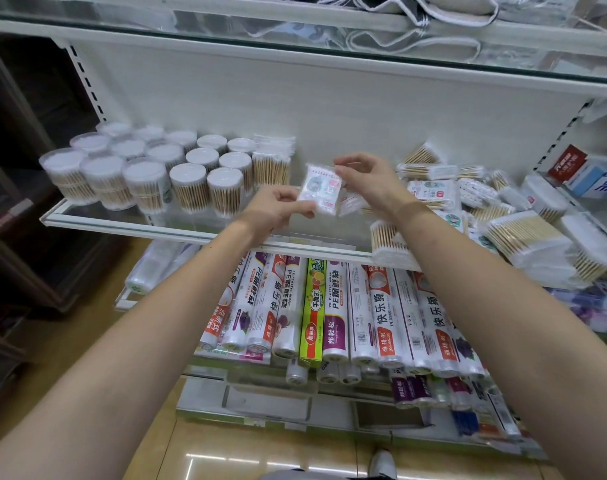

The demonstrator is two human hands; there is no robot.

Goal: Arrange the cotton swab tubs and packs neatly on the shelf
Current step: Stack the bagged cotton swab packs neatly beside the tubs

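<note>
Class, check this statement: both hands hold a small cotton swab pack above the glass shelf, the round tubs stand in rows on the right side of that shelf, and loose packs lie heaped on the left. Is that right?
Not quite: the sides are swapped. In the head view the round tubs stand in rows on the left of the glass shelf, and the loose packs lie heaped on the right. Both the left hand and the right hand do hold the small pack.

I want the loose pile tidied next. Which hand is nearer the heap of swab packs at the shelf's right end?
Right. The right hand is just left of the heap; the left hand is farther left.
</note>
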